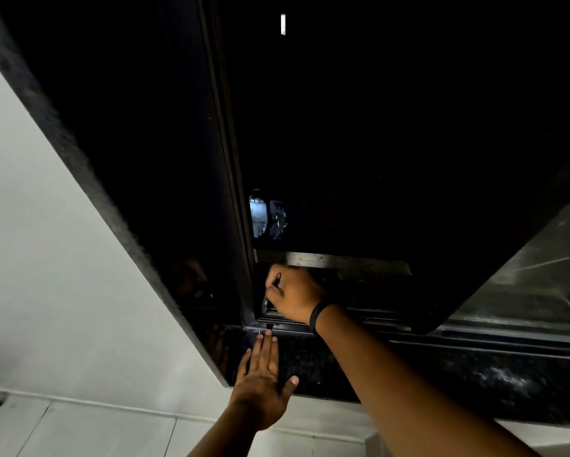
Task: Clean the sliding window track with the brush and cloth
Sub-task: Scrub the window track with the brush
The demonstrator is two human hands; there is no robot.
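Black granite sill [442, 374] took the flat, open left hand [260, 384] as a brace, while right-hand fingers [278, 288] pinched the slim brush [274, 285] down into the window track [359, 324] corner.

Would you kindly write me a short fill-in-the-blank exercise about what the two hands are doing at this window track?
1. The left hand lies flat, fingers spread, on the dark stone ____.
2. The right hand grips a slim dark brush at the ____ end of the window track.
3. A black ____ circles the right wrist.
4. The wall to the left of the window frame is ____.

Missing words: sill; left; band; white
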